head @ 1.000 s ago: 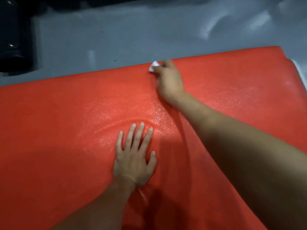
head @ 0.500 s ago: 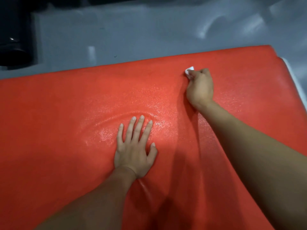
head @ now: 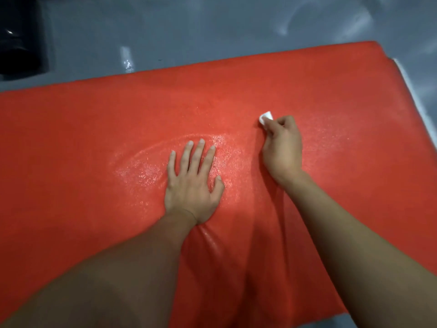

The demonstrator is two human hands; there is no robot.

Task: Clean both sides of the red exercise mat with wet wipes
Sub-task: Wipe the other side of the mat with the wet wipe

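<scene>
The red mat point(head: 331, 185) lies under both my hands, its long axis running nine to three. My left hand point(head: 192, 183) presses flat, fingers spread; my right hand point(head: 282, 147) pinches the wipe point(head: 266, 117), nearer the unwiped stretch toward three o'clock.

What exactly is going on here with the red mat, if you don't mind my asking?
A person is wiping down a red exercise mat spread on a grey floor. The right hand grips a small folded white wet wipe and holds it against the mat's middle, while the left hand lies flat with fingers spread, pressing the mat down. The surface around the left hand glistens as if damp. Only this upper side shows; whether the other side is done cannot be told.
</scene>
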